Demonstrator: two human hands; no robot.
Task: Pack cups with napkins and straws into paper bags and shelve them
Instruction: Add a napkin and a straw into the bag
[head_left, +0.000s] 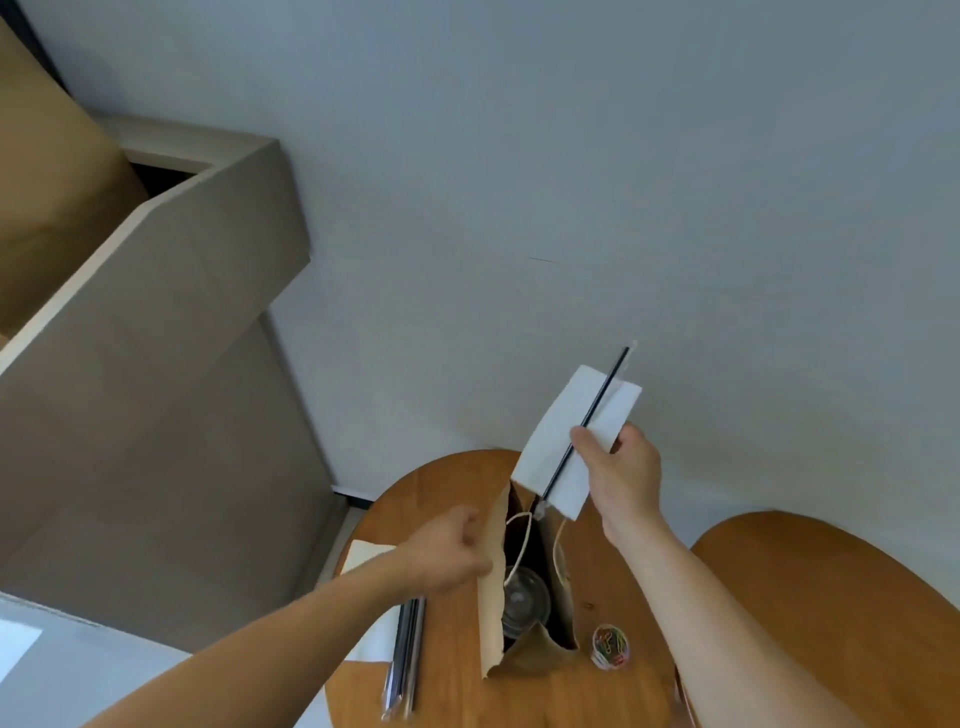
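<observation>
Wooden table (597, 691) carries a paper bag (491, 597), wrapped straws (405, 660), napkins (371, 642) (partly hidden) and a clip tub (610, 646).

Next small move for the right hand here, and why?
Probably lower the napkin and straw into the paper bag: the right hand pinches both just above its mouth, the left hand holds the rim open, and the cup already sits inside.

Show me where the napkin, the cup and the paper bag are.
napkin (553, 441): head view, its white left half.
cup (527, 603): head view, its clear top.
paper bag (491, 623): head view, its left wall.
</observation>
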